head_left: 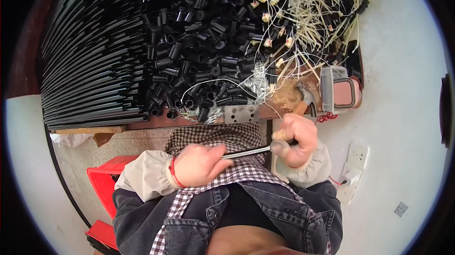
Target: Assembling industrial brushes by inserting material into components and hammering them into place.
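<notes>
A slim, shiny black tube (246, 152) lies level between my hands, in front of my checked apron (246, 175). My left hand (195, 164) is closed around its left end, thumb along the tube. At the other end my right hand (299, 137) is closed, fingers curled over a dark part of it. A round, pale grey spot shows where tube and right hand meet; I cannot tell what it is. From above the right hand a thin white wire (271, 108) runs up toward the bench. Whether it joins the tube is hidden.
Long black rods (95, 75) fill the bench's left side. Short black sockets (189, 51) are heaped mid-bench, near silver pins (259, 82). White wires with connectors (313, 13) pile at right. A metal bracket (241, 114) sits on the front edge. Red bins (106, 174) stand lower left.
</notes>
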{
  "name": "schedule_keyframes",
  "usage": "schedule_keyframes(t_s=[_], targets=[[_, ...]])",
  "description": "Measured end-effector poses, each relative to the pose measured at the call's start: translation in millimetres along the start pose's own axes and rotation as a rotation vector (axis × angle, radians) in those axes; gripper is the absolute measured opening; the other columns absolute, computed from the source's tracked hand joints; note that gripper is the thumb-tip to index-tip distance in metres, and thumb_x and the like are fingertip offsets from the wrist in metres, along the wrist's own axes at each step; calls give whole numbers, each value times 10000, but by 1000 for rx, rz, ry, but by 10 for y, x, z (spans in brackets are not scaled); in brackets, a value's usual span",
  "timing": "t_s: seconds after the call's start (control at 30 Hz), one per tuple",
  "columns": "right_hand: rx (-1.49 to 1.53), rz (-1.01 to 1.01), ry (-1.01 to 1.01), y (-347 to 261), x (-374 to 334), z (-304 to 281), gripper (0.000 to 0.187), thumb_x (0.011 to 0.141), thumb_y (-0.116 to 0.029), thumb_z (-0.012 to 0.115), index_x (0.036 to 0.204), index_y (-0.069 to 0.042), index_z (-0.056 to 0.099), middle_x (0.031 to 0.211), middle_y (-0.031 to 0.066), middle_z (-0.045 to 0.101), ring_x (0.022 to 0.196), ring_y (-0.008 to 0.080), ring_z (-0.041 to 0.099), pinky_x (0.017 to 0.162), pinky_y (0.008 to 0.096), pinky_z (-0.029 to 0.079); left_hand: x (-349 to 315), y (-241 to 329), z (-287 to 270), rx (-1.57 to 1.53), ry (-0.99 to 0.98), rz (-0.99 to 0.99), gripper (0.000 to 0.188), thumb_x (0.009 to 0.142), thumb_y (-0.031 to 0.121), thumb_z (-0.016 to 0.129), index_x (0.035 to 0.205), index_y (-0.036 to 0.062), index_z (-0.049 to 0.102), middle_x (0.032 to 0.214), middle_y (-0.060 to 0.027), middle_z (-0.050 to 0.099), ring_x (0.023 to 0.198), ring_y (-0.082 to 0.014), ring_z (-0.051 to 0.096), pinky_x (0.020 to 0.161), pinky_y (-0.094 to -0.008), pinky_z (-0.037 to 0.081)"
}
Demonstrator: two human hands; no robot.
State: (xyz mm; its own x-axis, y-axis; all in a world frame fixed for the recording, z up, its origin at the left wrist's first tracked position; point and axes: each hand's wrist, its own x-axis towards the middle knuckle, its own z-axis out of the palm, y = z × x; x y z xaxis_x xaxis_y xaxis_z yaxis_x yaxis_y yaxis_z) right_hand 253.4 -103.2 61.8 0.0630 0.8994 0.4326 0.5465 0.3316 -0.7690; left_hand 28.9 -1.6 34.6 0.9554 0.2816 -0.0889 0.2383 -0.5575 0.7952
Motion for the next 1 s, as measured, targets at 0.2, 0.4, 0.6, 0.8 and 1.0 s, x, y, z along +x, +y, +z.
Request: schedule_keyframes(t_s=[0.2,0.4,0.6,0.8,1.0], targets=[[-310,286,-89,76,6,303,206,844,-267,596,856,-63,572,833,48,562,671,188,495,603,270,411,107,-163,186,68,63,-147,245,881,286,552,793,60,516,558,-103,579,475,-314,562,462,-384,451],[-902,289,-191,932,70,50,175,776,-190,615,930,-106,610,892,39,574,773,209,515,683,300,440,-124,-376,234,211,190,-230,247,876,316,546,813,77,532,579,-86,583,482,-306,557,465,-376,442],[-850,84,-148,979,175,42,159,735,-108,652,891,-109,624,857,25,568,757,200,505,674,282,437,-89,-261,139,344,353,-217,164,850,257,575,848,96,546,630,-82,603,489,-305,549,460,-359,427],[-779,150,-128,907,13,40,142,734,-65,648,874,-91,642,863,20,579,759,192,518,684,271,440,133,-275,133,485,279,-262,126,833,216,593,890,110,554,640,-77,609,495,-296,550,458,-354,420],[-635,163,-58,892,-25,12,160,748,-10,618,898,-54,653,857,25,595,739,193,549,674,260,446,166,-301,136,428,205,-280,123,830,216,596,898,121,557,608,-63,602,494,-288,557,456,-353,423]])
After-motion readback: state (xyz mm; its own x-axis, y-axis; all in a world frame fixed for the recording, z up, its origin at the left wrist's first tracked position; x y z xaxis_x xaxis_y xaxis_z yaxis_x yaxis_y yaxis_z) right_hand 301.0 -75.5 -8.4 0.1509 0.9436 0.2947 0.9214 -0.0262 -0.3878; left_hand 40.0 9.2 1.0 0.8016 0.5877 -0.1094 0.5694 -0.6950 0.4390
